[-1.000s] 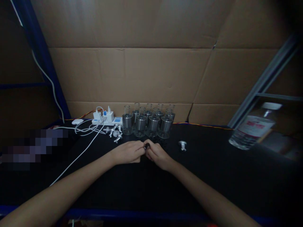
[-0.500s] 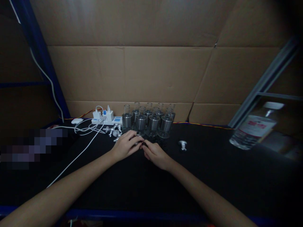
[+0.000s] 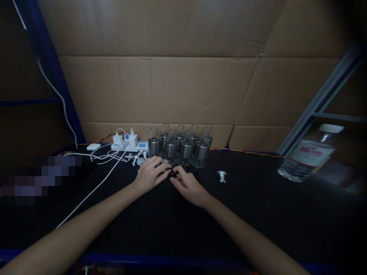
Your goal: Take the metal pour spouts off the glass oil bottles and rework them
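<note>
one black part (image 3: 173, 173) at right hand (image 3: 189, 187), left hand (image 3: 151, 175) less curled now

A cardboard wall (image 3: 177, 88) fills the view around twelve o'clock, crossed by two level seams, with a third slanting down at one o'clock. A blue post (image 3: 53, 72) leans at ten o'clock, with a white cable (image 3: 63, 105) running down it; a grey metal frame (image 3: 317, 105) slopes at two to three. Below spreads a black tabletop (image 3: 183, 233), its blue front edge (image 3: 160, 261) at six o'clock. The light is dim, with darkness deepening toward four.
</note>
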The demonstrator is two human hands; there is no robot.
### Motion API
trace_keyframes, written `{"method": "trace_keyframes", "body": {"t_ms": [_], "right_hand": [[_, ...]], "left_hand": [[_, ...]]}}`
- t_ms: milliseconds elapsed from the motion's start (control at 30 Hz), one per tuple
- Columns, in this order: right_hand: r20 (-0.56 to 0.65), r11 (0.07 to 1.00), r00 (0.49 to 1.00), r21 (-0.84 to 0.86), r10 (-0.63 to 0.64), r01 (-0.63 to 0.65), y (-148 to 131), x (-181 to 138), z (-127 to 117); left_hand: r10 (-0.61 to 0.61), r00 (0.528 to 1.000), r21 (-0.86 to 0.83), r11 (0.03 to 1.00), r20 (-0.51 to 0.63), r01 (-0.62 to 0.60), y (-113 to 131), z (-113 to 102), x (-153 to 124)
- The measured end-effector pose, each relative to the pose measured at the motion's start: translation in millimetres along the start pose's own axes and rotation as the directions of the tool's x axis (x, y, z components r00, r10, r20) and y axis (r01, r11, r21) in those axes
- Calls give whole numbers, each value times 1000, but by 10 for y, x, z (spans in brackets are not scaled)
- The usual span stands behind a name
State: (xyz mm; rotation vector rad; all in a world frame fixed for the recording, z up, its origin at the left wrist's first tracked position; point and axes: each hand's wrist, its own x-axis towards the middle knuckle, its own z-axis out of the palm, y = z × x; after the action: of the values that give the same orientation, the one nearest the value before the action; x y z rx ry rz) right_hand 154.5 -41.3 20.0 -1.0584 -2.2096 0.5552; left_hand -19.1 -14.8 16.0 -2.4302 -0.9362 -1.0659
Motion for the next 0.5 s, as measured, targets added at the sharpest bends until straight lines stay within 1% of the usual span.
{"method": "trace_keyframes", "body": {"t_ms": [100,167,233,333,400,500], "right_hand": [[-111,1000,994,13,-25,26,6,7,-50],[-143,997,987,-27,-75,71,7,13,-81],[-114,987,982,-81,-151,142,9,17,-96],[-35,961,970,-147,-241,233,18,16,-83],[-9,948,968,-206,-249,242,22,12,-63],[12,925,974,-310,-226,219,6,2,-47]], "left_hand": [[-98,995,25,995,8,98,-39,-2,2],[-125,992,43,991,8,125,-60,5,0],[-139,990,57,989,10,139,-70,14,-2],[-141,989,73,988,32,138,-66,27,0],[-130,991,78,989,40,127,-60,32,5],[-119,992,76,990,32,116,-59,39,11]]}}
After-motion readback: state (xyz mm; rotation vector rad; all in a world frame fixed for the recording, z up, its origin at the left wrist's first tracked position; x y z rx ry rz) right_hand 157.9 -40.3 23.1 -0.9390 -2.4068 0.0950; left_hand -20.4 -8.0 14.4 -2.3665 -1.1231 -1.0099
